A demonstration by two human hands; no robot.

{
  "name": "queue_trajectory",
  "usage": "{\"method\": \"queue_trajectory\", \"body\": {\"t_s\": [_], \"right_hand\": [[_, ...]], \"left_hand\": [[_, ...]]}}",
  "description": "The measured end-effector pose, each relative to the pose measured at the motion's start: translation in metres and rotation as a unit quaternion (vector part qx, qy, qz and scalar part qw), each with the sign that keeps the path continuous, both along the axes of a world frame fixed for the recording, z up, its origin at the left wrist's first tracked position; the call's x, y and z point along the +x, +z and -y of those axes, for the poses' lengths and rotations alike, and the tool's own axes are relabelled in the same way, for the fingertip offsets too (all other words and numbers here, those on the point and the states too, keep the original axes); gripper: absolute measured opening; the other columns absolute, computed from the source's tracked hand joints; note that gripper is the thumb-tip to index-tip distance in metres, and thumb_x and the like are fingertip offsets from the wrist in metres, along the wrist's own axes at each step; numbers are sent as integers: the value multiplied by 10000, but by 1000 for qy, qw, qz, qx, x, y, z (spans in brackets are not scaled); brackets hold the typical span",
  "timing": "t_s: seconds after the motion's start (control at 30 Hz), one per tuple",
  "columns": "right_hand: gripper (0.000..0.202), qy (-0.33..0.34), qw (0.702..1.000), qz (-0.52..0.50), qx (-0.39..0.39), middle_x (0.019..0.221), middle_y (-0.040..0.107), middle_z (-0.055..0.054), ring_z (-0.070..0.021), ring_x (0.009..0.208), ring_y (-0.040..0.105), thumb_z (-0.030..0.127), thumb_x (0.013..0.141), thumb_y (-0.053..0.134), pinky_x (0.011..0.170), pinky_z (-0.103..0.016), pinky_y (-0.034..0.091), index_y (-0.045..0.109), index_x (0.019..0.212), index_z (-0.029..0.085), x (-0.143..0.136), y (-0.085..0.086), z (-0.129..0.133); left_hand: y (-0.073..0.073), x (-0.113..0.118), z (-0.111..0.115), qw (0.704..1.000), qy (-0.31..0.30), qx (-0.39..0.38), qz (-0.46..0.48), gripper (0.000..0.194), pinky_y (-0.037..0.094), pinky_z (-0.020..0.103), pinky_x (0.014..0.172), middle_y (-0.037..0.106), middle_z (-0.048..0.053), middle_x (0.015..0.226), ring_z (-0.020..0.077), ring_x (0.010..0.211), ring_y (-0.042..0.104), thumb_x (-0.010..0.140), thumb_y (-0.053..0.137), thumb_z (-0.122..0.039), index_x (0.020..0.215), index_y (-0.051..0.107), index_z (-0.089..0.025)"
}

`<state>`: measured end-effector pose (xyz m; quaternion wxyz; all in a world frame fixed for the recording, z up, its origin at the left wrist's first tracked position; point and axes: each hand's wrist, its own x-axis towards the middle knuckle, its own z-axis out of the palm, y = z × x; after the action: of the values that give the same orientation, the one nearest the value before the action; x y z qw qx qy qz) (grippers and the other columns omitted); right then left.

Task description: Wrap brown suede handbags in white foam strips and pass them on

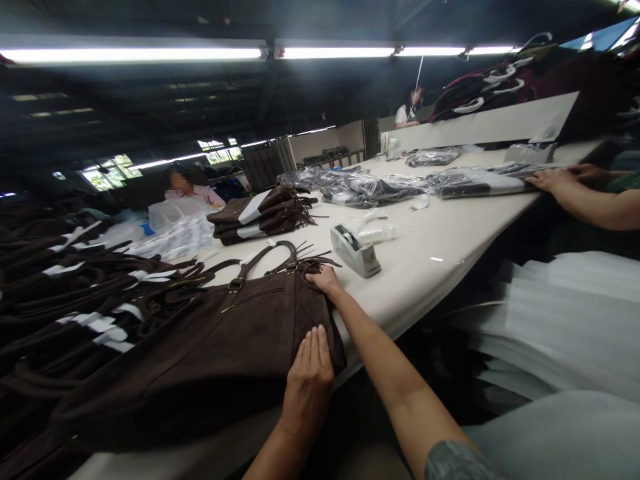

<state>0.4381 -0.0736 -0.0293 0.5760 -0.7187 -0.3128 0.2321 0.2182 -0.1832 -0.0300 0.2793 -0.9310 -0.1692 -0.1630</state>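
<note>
A large dark brown bag (250, 340) lies on its side on the white table (420, 267), its strap and buckle toward the far side. Flat on the bag near its right edge rests my left hand (311, 373), fingers stretched out. My right hand (326, 281) is closed on the bag's upper right corner, beside the dark tassels; part of its fingers is hidden by the bag. Just beyond the right hand stands a grey tape dispenser (355, 252).
Dark brown bags with white wrapped handles (100, 327) pile up at the left. Folded brown bags (257, 217) and plastic-wrapped goods (375, 188) lie farther back. Another person's hands (555, 179) touch a wrapped item at right. White sheets (575, 320) stack at the lower right.
</note>
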Motion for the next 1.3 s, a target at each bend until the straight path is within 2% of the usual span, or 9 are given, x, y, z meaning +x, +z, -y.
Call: {"method": "queue_trajectory", "body": {"t_s": [0.17,0.3,0.43,0.53,0.7,0.83,1.0,1.17,1.3], "right_hand": [[364,7,999,-31,36,923,736,-41,-190,851,671,228,682,647,781,-288,520,706,1026,128,24,-2,-24],[339,31,997,-33,58,881,741,-31,-177,796,670,212,677,658,753,-278,526,721,1001,133,32,-4,-28],[320,41,996,-38,65,860,740,-24,-176,783,669,227,681,675,765,-283,528,727,985,144,33,-10,-30],[307,38,997,-43,58,866,739,-25,-177,790,669,231,684,683,777,-285,526,729,975,145,34,-12,-31],[331,39,998,-36,35,903,743,-28,-177,807,676,230,686,688,737,-261,527,729,1005,150,32,-8,-28],[361,28,999,-9,24,952,744,-32,-191,867,680,234,685,680,774,-277,526,724,1035,157,25,0,-21],[359,8,999,32,19,981,745,-65,-229,935,682,268,697,659,841,-318,516,725,1030,150,20,3,-15],[373,-18,996,84,6,1033,733,-103,-256,995,672,318,727,610,901,-348,497,718,1043,150,16,1,-7],[402,-27,992,121,0,1033,729,-122,-272,1038,659,421,805,516,929,-368,489,720,1020,150,10,3,5]], "left_hand": [[36,25,-7,994,-13,-95,-48,482,394,452,1107,517,258,1357,297,1275,505,896,449,-111,1358,452,26],[86,0,-38,981,-51,-162,-93,647,197,640,1136,488,88,1440,322,1378,365,823,665,-317,1419,419,-265],[115,-26,-75,959,-74,-226,-156,940,279,530,1129,297,103,1554,274,1431,264,751,733,-409,1501,173,-317],[97,-26,-82,949,-74,-265,-156,898,300,471,1130,213,83,1585,254,1447,224,811,672,-373,1508,107,-339],[45,-25,-69,942,-74,-281,-168,727,275,575,1116,181,32,1593,277,1462,152,906,471,-188,1499,96,-378],[42,-30,-64,936,-83,-300,-166,830,237,629,1109,133,57,1603,316,1465,115,864,587,-355,1503,57,-377],[41,-15,-47,952,-27,-280,-124,1012,270,643,1092,170,104,1595,366,1438,203,766,697,-457,1500,4,-396],[12,23,-26,974,10,-222,-44,1034,355,629,1049,323,268,1499,429,1361,344,769,605,-631,1526,45,-205],[-23,49,-20,986,46,-133,84,785,493,544,960,509,293,1351,401,1240,514,869,535,-424,1501,208,-92]]}}
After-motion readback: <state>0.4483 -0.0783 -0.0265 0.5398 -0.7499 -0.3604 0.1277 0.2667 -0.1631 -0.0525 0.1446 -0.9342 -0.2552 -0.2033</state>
